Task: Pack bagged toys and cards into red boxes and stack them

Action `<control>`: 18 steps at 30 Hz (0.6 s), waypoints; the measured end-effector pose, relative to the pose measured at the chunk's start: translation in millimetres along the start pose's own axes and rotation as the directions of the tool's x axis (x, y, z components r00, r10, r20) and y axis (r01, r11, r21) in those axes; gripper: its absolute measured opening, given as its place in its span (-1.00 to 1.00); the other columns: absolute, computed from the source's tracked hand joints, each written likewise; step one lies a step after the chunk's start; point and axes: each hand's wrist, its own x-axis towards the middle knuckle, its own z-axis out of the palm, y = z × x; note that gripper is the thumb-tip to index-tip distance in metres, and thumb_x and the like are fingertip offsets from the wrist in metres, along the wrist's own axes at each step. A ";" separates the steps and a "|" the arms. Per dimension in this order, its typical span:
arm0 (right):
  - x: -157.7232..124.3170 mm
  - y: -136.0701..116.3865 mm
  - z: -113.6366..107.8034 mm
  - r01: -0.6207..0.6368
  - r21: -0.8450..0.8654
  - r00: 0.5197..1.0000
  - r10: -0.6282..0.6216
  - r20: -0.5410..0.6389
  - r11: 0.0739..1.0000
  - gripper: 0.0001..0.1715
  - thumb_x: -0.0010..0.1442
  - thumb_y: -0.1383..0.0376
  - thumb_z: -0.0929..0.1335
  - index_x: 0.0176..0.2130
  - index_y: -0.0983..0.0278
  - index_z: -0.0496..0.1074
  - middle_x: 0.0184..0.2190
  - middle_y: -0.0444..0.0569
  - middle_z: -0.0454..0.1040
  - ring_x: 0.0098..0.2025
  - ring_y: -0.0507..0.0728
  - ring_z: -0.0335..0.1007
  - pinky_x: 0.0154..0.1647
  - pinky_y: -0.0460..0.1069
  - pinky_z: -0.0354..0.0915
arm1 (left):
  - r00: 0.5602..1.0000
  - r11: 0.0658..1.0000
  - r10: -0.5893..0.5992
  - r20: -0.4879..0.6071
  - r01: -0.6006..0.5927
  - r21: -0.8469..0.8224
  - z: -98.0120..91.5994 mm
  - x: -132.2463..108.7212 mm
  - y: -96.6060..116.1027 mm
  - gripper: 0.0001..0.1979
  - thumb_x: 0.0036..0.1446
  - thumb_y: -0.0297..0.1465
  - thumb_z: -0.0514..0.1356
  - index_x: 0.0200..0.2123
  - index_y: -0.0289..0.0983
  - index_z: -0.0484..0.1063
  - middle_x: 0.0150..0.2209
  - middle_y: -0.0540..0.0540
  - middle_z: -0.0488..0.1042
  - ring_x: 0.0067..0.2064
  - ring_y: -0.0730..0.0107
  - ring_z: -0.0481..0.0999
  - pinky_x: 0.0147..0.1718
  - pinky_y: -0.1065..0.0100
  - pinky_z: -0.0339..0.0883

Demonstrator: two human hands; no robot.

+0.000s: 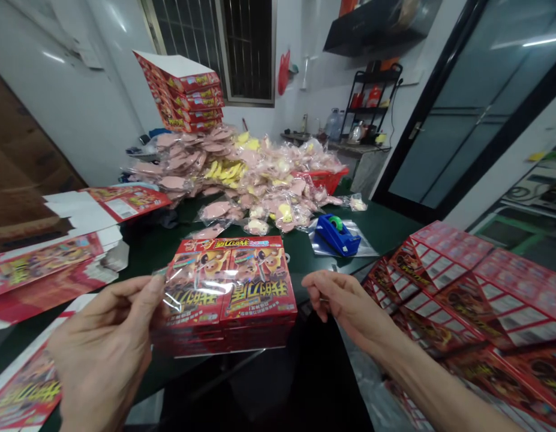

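Note:
A red printed display box (233, 294), holding small packs under shiny clear film, sits near the front edge of the dark green table. On its left side, my left hand (107, 336) is closed, thumb against fingers, pinching the clear film (161, 273) at the corner. My right hand (345, 300) is apart from the box, just right of it, with fingers curled and pinched together. A small clear bit shows above these fingers, too small to name. Behind that hand stands a blue tape dispenser (338, 235) with a green-cored roll, on a clear plastic sheet (367, 243).
Bagged pink and yellow pieces (246, 174) form a heap at the back, partly over a red basket (331, 180). Stacked red boxes (197, 102) rise behind it. Flattened cartons (48, 258) lie left. Filled display boxes (475, 288) are stacked on the right.

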 end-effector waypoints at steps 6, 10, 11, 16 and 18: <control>8.8 -3.5 5.0 0.012 0.041 0.998 -0.010 -0.054 0.999 -0.66 -0.09 0.14 0.47 -0.57 0.30 0.33 -0.68 -0.22 0.22 -0.63 -0.08 0.06 -0.63 -0.14 0.01 | 1.000 0.998 0.010 0.011 -0.009 -0.057 0.5 -2.1 4.4 -0.83 -0.19 -0.34 0.37 -0.45 -0.26 0.54 -0.62 0.09 0.44 -0.64 0.69 0.34 -0.67 0.73 0.22; 8.5 -5.3 7.4 0.011 0.058 0.997 -0.006 -0.074 0.998 -0.65 -0.08 0.13 0.46 -0.58 0.30 0.31 -0.67 -0.23 0.21 -0.63 -0.09 0.05 -0.64 -0.15 0.00 | 1.000 0.997 0.005 0.010 -0.004 -0.077 1.5 -2.4 5.6 -0.85 -0.18 -0.35 0.37 -0.46 -0.26 0.54 -0.63 0.10 0.43 -0.65 0.71 0.33 -0.66 0.74 0.22; 8.3 -5.1 7.5 0.001 0.072 0.996 0.006 -0.094 0.997 -0.64 -0.07 0.11 0.46 -0.57 0.29 0.31 -0.66 -0.23 0.20 -0.63 -0.09 0.05 -0.66 -0.16 0.00 | 1.000 0.997 0.005 0.006 -0.005 -0.077 1.5 -2.4 5.2 -0.85 -0.18 -0.35 0.37 -0.46 -0.25 0.54 -0.63 0.10 0.43 -0.65 0.70 0.34 -0.67 0.74 0.23; 6.0 -3.4 6.0 -0.059 0.138 0.991 0.075 -0.114 0.989 -0.53 -0.01 -0.08 0.37 -0.43 0.29 0.40 -0.58 -0.18 0.21 -0.57 -0.04 0.12 -0.70 -0.15 0.03 | 1.000 0.999 -0.007 -0.018 0.007 -0.035 0.4 -2.3 3.1 -0.82 -0.19 -0.34 0.37 -0.44 -0.26 0.55 -0.61 0.08 0.45 -0.64 0.68 0.35 -0.68 0.72 0.22; 4.9 -3.1 5.9 -0.066 0.119 0.993 0.077 -0.089 0.991 -0.50 0.00 -0.10 0.36 -0.42 0.30 0.41 -0.57 -0.16 0.22 -0.56 -0.03 0.13 -0.70 -0.15 0.03 | 1.000 1.000 -0.002 -0.013 0.001 -0.031 0.4 -2.3 3.0 -0.82 -0.19 -0.34 0.37 -0.44 -0.26 0.55 -0.61 0.08 0.45 -0.64 0.68 0.35 -0.69 0.73 0.21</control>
